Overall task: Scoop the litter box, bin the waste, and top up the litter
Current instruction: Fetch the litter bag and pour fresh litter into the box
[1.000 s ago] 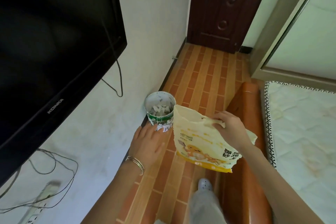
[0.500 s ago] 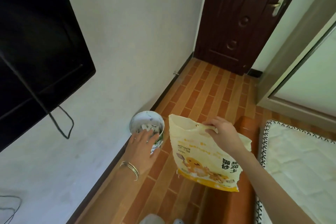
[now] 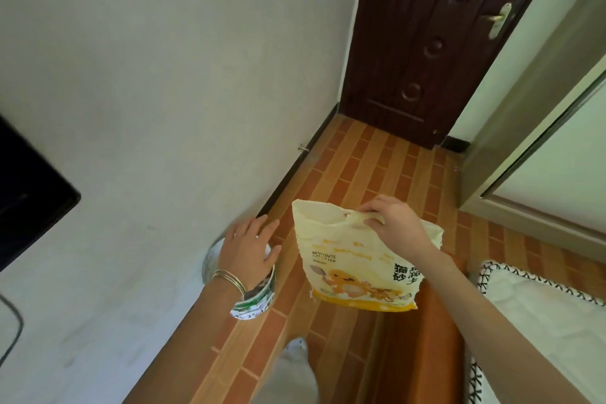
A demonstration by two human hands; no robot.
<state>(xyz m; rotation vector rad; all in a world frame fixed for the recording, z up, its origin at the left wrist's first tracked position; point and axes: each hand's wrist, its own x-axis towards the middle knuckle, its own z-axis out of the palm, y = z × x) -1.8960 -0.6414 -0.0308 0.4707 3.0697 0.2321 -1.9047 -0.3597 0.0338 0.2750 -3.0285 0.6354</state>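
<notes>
The litter bag point(image 3: 362, 267) is held up above the floor by its cut-out handle, gripped by the right hand point(image 3: 392, 226). The left hand point(image 3: 251, 251), fingers spread, is laid over the bin point(image 3: 252, 300) by the wall. Topping-up seems to be in hand; no litter box is seen, so the bag must first be carried there.

Location: a room in a private home. Indicators: dark panelled wooden door point(image 3: 423, 43) with brass lever handle point(image 3: 498, 19), brick-pattern floor point(image 3: 370, 174), plain plastered wall point(image 3: 164, 75), wall-mounted black television point(image 3: 29, 193), and a quilted mattress point(image 3: 537, 311).
</notes>
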